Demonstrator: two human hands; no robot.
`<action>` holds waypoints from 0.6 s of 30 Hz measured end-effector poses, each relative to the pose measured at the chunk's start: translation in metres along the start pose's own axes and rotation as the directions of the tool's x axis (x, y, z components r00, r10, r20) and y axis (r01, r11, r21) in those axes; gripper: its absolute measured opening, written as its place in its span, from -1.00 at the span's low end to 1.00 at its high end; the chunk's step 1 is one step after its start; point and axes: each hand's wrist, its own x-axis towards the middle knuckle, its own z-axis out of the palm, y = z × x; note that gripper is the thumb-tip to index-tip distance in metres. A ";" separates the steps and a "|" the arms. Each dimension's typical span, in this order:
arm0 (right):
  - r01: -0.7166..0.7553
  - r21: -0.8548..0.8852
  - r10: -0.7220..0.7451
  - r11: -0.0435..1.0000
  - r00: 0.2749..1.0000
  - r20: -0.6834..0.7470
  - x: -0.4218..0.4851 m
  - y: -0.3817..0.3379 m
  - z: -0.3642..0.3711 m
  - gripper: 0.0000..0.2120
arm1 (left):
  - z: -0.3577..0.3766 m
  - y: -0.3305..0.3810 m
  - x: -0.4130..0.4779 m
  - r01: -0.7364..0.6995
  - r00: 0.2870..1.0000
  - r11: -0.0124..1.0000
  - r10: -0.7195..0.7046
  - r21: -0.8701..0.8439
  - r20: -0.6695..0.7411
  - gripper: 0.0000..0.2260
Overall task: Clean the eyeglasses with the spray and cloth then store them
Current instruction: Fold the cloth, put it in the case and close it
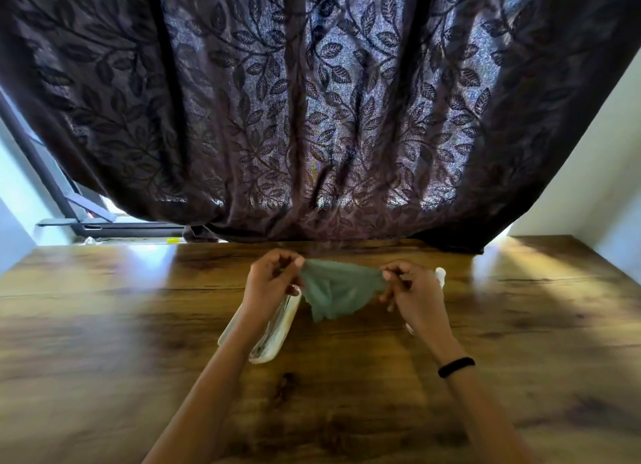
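Head view: a person at a wooden table, with both hands raised over the middle of the board.
Curtain (312, 99): dark and leaf-patterned, it fills the field from 9 through 12 to 3 o'clock, and its hem reaches the table's far edge.
Table (104, 325): glossy wood grain across the lower half, with glare patches at 10 and 2 o'clock.
Case (274, 328): pale and oblong, it lies on the table at 7 o'clock of the cloth, partly under the left forearm. Its contents are blurred.
Cloth (338, 295): green, stretched between the two hands above the table, with its lower edge hanging free toward 6 o'clock.
Left hand (268, 278): at 9 o'clock of the cloth, fingertips pinching one corner.
Right hand (412, 290): at 3 o'clock of the cloth, fingertips pinching the opposite corner.
Spray (440, 274): a white shape mostly hidden behind the right hand, likely the bottle. Whether it stands or lies cannot be told.
Wristband (456, 367): black, on the right wrist.
Eyeglasses: not plainly visible. Thin dark lines inside the case may be them, but this cannot be confirmed.
Risk: the left forearm passes just above the case, so a lowered arm could nudge it or press on what lies within. The right hand is close to the spray and could knock it. A light two-corner pinch may let the cloth drop onto the table and gather grit that could scratch a lens.
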 end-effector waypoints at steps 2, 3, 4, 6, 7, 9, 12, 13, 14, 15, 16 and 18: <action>-0.069 0.193 0.063 0.979 0.997 0.033 0.004 -0.004 0.002 -0.90 | 0.003 0.004 0.005 0.029 0.999 0.998 -0.028 -0.047 0.026 -0.94; -0.122 0.332 0.108 0.935 0.992 0.059 0.005 -0.006 0.002 -0.91 | 0.004 0.005 0.008 0.039 0.999 0.997 -0.037 -0.068 0.031 -0.94; -0.166 0.448 0.142 0.878 0.986 0.087 0.006 -0.008 0.002 -0.90 | 0.005 0.007 0.010 0.042 0.999 0.996 -0.039 -0.080 0.031 -0.93; -0.195 0.557 0.153 0.807 0.981 0.122 0.009 -0.011 0.001 -0.88 | 0.005 0.011 0.015 0.026 0.999 0.995 -0.024 -0.093 0.029 -0.91; -0.195 0.585 0.142 0.787 0.980 0.136 0.011 -0.013 0.000 -0.87 | 0.005 0.013 0.017 0.020 0.999 0.995 -0.017 -0.097 0.032 -0.91; -0.206 0.618 0.136 0.758 0.978 0.159 0.013 -0.016 0.000 -0.85 | 0.007 0.014 0.020 0.019 0.999 0.996 -0.015 -0.092 0.043 -0.92; -0.215 0.637 0.146 0.740 0.976 0.159 0.017 -0.019 0.003 -0.84 | 0.012 0.013 0.023 0.056 0.996 0.988 -0.044 -0.141 0.082 -0.92; -0.210 0.643 0.150 0.737 0.978 0.148 0.018 -0.020 0.004 -0.85 | 0.013 0.012 0.024 0.063 0.994 0.983 -0.047 -0.171 0.095 -0.92; -0.203 0.646 0.151 0.736 0.979 0.136 0.019 -0.020 0.005 -0.86 | 0.014 0.011 0.024 0.064 0.993 0.979 -0.044 -0.193 0.108 -0.91; -0.197 0.650 0.148 0.734 0.980 0.130 0.019 -0.020 0.006 -0.86 | 0.015 0.010 0.023 0.065 0.992 0.976 -0.041 -0.206 0.120 -0.90; -0.195 0.653 0.143 0.732 0.981 0.133 0.018 -0.020 0.006 -0.85 | 0.015 0.009 0.021 0.066 0.991 0.976 -0.039 -0.207 0.131 -0.89; -0.202 0.663 0.125 0.721 0.979 0.162 0.015 -0.019 0.007 -0.84 | 0.015 0.007 0.018 0.067 0.987 0.980 -0.038 -0.188 0.155 -0.88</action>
